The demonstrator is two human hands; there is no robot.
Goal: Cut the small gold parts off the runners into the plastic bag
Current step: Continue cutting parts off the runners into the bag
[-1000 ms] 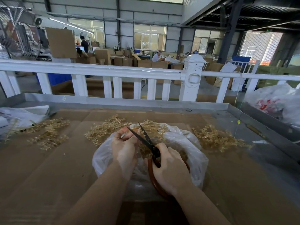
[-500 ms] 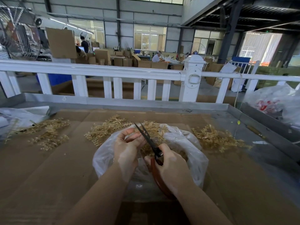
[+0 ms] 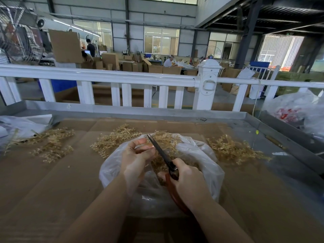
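Observation:
A clear plastic bag [image 3: 206, 155] sits open on the cardboard-covered table, with loose gold parts [image 3: 168, 142] inside. My right hand [image 3: 187, 181] grips the red handles of black-bladed scissors [image 3: 162, 152] over the bag; the blades are closed and point up and left. My left hand [image 3: 136, 155] is curled right beside the blades, fingers pinched together over the bag's mouth; whatever it holds is hidden by the fingers. Gold runners lie in piles behind the bag [image 3: 114, 139], to its right [image 3: 233, 148] and at far left [image 3: 49, 142].
A metal rim [image 3: 140, 109] edges the cardboard-covered table [image 3: 52, 181], with a white railing [image 3: 105, 76] behind it. White plastic bags lie at the left edge [image 3: 21, 125] and on the right [image 3: 298, 109]. People and cardboard boxes are far behind.
The scissor blades, open a second ago, have closed beside my left fingers. Both hands stay over the bag in about the same place.

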